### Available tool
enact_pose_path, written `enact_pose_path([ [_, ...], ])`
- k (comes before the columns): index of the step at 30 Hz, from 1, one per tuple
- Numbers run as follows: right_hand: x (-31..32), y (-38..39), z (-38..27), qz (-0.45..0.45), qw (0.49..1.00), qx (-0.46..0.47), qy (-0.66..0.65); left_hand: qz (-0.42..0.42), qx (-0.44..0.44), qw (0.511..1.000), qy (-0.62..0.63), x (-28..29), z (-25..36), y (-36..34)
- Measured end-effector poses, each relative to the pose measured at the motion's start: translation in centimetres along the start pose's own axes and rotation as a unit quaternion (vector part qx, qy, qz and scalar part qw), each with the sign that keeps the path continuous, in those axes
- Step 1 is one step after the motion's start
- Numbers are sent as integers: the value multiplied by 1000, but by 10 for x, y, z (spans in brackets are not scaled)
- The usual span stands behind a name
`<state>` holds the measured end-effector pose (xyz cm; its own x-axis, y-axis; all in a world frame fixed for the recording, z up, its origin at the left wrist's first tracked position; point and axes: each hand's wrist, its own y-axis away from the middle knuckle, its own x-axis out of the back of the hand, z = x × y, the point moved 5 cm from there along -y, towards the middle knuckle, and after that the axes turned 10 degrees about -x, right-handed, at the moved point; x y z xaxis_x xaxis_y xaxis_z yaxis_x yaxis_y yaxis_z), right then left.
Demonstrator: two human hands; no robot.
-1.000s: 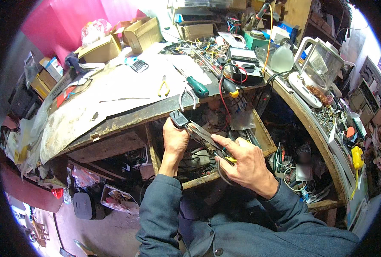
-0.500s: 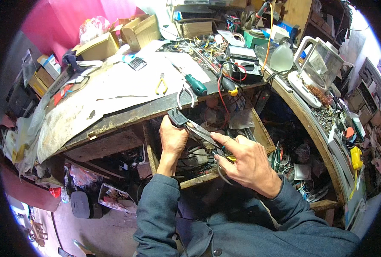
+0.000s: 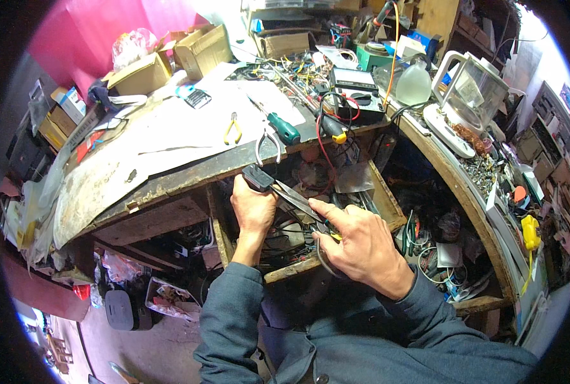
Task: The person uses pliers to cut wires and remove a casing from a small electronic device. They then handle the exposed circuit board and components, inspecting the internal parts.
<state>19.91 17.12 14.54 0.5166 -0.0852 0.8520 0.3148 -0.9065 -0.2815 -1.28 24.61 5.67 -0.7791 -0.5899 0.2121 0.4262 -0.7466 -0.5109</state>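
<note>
My left hand [image 3: 254, 208] is closed around a small black block-shaped plastic piece [image 3: 258, 178] above the open drawer. The piece's exact kind cannot be made out. In my right hand [image 3: 365, 246] is a pair of scissors [image 3: 294, 198], its long metal blades reaching to the black piece. My right index finger lies stretched along the blades, while the handle loops are partly hidden by the hand. On the bench edge just beyond are pliers with pale grips [image 3: 267, 147], yellow-handled pliers [image 3: 232, 130] and a green-handled screwdriver [image 3: 283, 129].
Beneath my hands, the wooden drawer [image 3: 387, 192] is full of cables and parts. A multimeter [image 3: 358, 86] with red and black leads stands at the bench's back right, near a cloudy bottle [image 3: 414, 84] and a clear jug [image 3: 473, 89]. Cardboard boxes [image 3: 201, 51] stand at the back left.
The whole view has shifted slightly, so the bench appears a little further left. Both hands keep their grips, and the scissor blades remain at the black piece.
</note>
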Motion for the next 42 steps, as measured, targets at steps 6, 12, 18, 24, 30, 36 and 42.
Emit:
enact_pose_path([
  [6, 6, 3, -12, -8, 998, -31, 50, 0, 22, 1000, -12, 1, 3, -1],
  [12, -9, -4, 8, -23, 995, -3, -99, 13, 52, 998, 19, -3, -8, 0],
  [18, -2, 8, -15, 7, 997, -42, 61, 14, 72, 994, 86, -8, 12, 2],
  [24, 0, 7, -19, -11, 998, -52, 44, 13, 89, 986, 141, -11, -3, 1],
  [30, 7, 1, -13, -17, 999, -37, 6, 23, 53, 994, 98, -10, -8, 0],
  [36, 27, -25, -6, -96, 995, -7, 35, 16, 39, 998, -51, 0, 6, 0],
  [42, 27, -18, -18, -18, 973, 109, 203, 19, 42, 998, -39, 0, 10, 1],
])
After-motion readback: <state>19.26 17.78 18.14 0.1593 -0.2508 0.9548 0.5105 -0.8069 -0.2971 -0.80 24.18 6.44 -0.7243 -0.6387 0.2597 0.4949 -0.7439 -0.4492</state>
